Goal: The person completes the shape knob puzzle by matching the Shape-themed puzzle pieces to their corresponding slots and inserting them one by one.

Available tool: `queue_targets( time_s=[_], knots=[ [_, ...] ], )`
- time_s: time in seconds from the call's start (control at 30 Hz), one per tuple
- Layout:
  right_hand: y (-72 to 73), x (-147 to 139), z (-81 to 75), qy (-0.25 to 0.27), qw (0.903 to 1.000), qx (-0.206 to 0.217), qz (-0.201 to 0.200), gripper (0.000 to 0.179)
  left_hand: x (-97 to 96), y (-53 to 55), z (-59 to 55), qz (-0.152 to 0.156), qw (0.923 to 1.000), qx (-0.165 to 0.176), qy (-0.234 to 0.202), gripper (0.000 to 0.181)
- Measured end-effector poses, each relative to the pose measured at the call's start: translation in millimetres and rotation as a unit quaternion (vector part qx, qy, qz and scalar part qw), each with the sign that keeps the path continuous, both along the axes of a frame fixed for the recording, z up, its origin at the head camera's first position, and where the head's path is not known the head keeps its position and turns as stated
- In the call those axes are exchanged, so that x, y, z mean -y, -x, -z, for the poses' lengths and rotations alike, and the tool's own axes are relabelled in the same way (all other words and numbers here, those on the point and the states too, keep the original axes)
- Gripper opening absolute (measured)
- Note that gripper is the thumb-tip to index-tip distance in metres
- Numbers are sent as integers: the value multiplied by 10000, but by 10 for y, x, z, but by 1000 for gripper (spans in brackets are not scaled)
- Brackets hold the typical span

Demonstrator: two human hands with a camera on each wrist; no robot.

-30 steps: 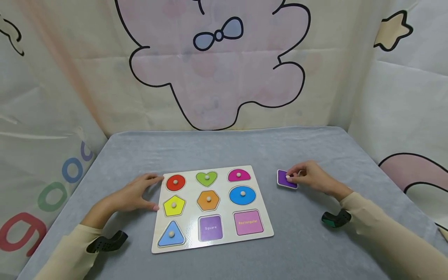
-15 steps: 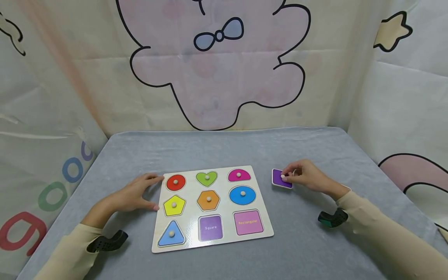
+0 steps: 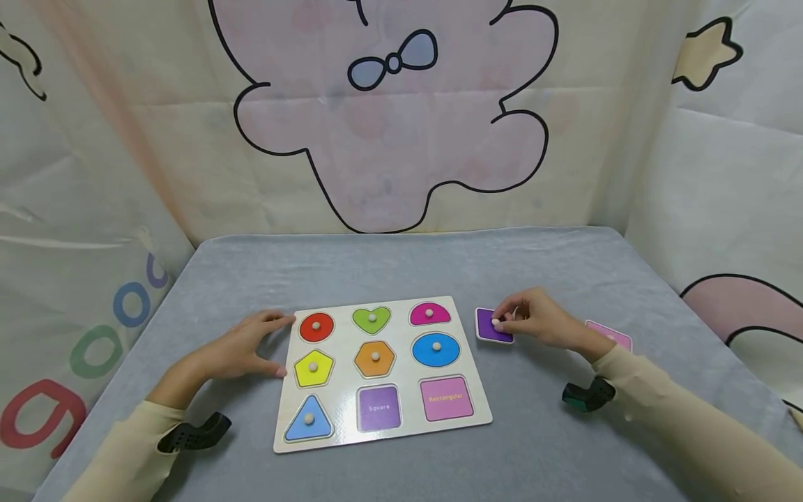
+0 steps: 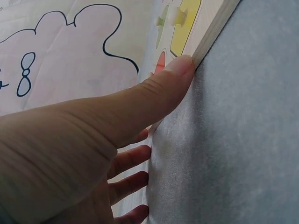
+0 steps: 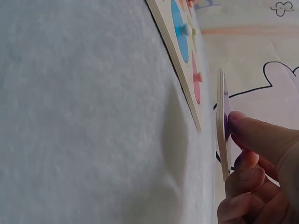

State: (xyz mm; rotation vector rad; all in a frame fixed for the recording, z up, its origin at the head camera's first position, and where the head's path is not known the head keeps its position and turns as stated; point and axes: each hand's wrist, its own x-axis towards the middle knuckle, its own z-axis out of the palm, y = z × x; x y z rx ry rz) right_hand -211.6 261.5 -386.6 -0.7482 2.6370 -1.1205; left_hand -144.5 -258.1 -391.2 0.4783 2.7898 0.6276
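Observation:
My right hand [image 3: 542,321] pinches the small round knob of a purple square puzzle piece [image 3: 486,328] between thumb and fingers. The piece is just right of the wooden shape puzzle board [image 3: 404,328]; the right wrist view shows that piece [image 5: 221,126] edge-on, held over the cloth. Along the board's left side rests my left hand [image 3: 232,352], fingers spread; in the left wrist view its thumb [image 4: 173,74] touches the board's edge. Two recesses hold no piece: the purple one marked Square [image 3: 379,408] and the pink one marked Rectangular [image 3: 446,398].
A pink rectangular piece [image 3: 610,335] lies on the grey tablecloth [image 3: 401,268], partly behind my right wrist. Knobbed pieces fill the other recesses, among them a blue triangle [image 3: 307,425] and a blue oval [image 3: 436,355]. A printed curtain [image 3: 389,160] hangs behind the table.
My right hand has moved left with the purple square piece, bringing it closer to the board. The pink piece now shows behind my right wrist. My left hand stays at the board's edge.

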Motion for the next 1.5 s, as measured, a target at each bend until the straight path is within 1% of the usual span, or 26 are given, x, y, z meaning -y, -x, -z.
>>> queue_targets(
  time_s=[0.17,0.47,0.73,1.03,1.33,1.5],
  knots=[
    [-28,47,14,81,9999,39,-66,11,-23,4,17,-45,10000,15,19,101],
    [-58,137,34,-7,9999,106,-99,12,-25,16,27,-36,10000,21,29,101],
    [-69,210,21,35,9997,9,-233,11,-29,20,17,-118,9999,72,34,102],
    [-68,249,-2,66,9996,224,-185,12,-16,42,24,-128,9999,40,51,101],
    [-42,272,-53,103,9998,153,-103,13,-5,53,37,-57,9999,-42,75,100],
    [-38,278,-77,108,9998,149,-93,13,9,51,53,-94,9999,-53,92,99]
  ],
)
